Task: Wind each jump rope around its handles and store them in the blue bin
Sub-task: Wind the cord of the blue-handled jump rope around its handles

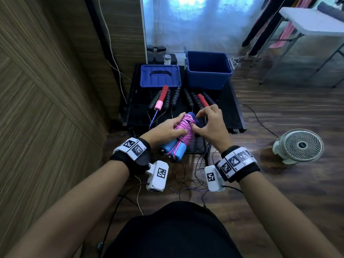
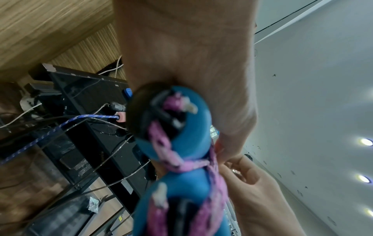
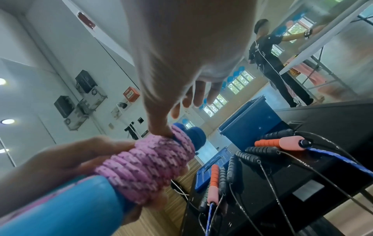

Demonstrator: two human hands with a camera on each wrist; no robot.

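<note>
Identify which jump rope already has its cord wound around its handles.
The pink rope on blue handles, held in the left hand. The other ropes lie on the black table, cords trailing loose.

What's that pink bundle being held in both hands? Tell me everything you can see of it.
It is a jump rope: pink braided cord flecked with dark purple, wound in tight coils around two light blue, foam-looking handles laid side by side, their far ends darker blue. It is held in the air, near the black table's front edge, tilted. The left hand grips the coils; the right hand presses its thumb on the cord at the far end.
</note>
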